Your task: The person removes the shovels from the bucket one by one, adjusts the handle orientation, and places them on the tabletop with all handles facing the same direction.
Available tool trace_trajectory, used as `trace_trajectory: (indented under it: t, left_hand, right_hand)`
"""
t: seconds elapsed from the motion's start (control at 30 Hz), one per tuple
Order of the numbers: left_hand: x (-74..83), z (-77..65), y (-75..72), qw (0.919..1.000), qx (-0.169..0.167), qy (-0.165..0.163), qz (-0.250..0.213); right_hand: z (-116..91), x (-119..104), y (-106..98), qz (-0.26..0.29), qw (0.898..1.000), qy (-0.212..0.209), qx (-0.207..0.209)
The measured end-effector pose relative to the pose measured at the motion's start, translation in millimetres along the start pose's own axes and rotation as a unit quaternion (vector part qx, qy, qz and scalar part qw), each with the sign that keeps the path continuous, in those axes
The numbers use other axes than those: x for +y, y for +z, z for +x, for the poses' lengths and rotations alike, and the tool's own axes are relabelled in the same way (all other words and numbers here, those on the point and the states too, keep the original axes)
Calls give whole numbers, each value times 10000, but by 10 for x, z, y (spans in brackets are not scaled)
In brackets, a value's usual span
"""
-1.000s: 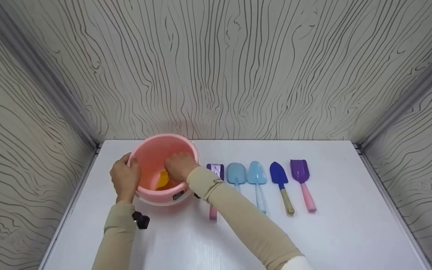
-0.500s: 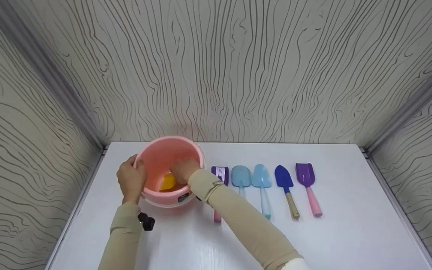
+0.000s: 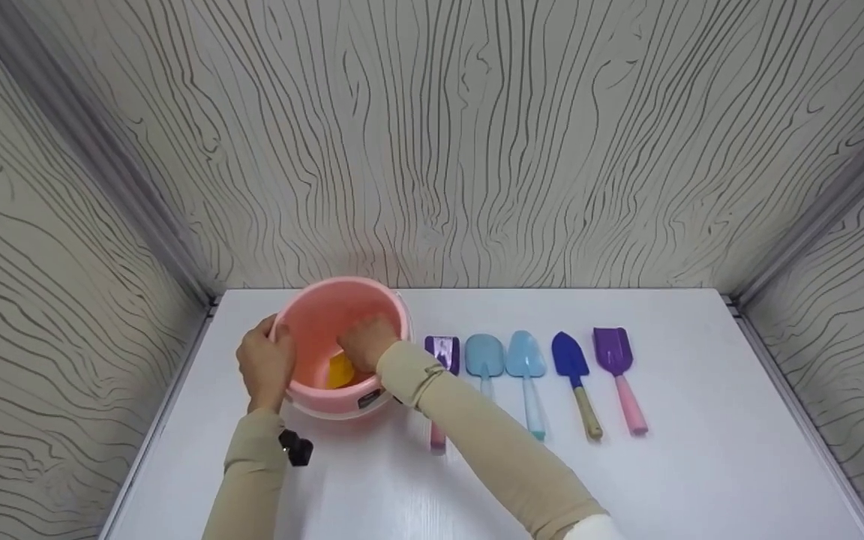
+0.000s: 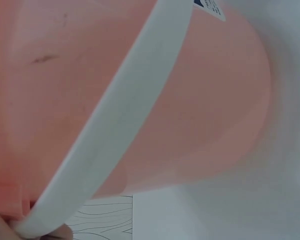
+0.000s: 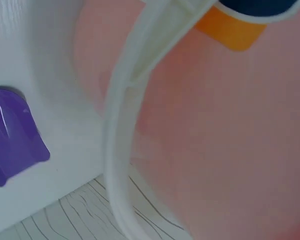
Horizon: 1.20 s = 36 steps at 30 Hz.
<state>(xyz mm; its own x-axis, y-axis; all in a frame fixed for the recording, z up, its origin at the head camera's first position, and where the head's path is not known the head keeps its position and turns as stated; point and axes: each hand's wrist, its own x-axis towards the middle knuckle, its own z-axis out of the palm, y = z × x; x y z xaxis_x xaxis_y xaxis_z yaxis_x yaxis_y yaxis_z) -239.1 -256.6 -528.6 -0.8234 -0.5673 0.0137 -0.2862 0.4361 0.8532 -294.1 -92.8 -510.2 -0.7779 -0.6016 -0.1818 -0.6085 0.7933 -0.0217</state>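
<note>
A pink bucket (image 3: 304,330) stands at the back left of the table, with a white handle (image 4: 110,110) hanging across its side. On its left rim my left hand (image 3: 265,364) grips, thumb inside and fingers outside. My right hand (image 3: 369,341) reaches into the bucket over the right side of the rim. Beside it, low in the bucket, shows a yellow piece (image 3: 340,371). The right fingertips are hidden, so I cannot tell whether they hold anything. In the right wrist view the bucket wall (image 5: 215,130) and handle fill most of the picture.
Right of the bucket lies a row: a purple shovel (image 3: 443,351) partly under my right forearm, two light blue scoops (image 3: 484,355), a dark blue trowel (image 3: 570,355) with a tan handle, and a purple shovel (image 3: 613,351) with a pink handle. Patterned walls (image 3: 432,150) surround the white table (image 3: 702,450).
The head view has shifted slightly, so everything appears a little further right and lower. Both hands stay at the bucket, the left on its rim and the right inside.
</note>
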Motion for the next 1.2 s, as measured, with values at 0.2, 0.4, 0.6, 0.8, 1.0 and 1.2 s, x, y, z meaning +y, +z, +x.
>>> trace_trajectory:
  t: [0.2,0.4,0.6,0.8,1.0,1.2]
  left_hand:
    - [7,4,-8,9999,-89,-74,-36]
    - [-8,-13,18,9999,-82,-112,31]
    - [-13,-25,19,9999,-81,-118,8]
    - [4,-31,37,9998,-115,-138,-36]
    - [20,-14,27,9999,-166,-19,-36]
    - [11,5,-16,9999,-92,37,30]
  right_hand:
    - [-81,108,-199,-1309,9885,-715,246]
    - [-118,271,-317,-751,9926,-905,317]
    - [-187,495,-409,444,9910,-1124,579]
    - [-388,855,-438,1435,9820,-987,728]
    - [-625,1117,-448,1867,9730,-789,1102]
    - [-757,1214,-390,2021,9680,-695,1317]
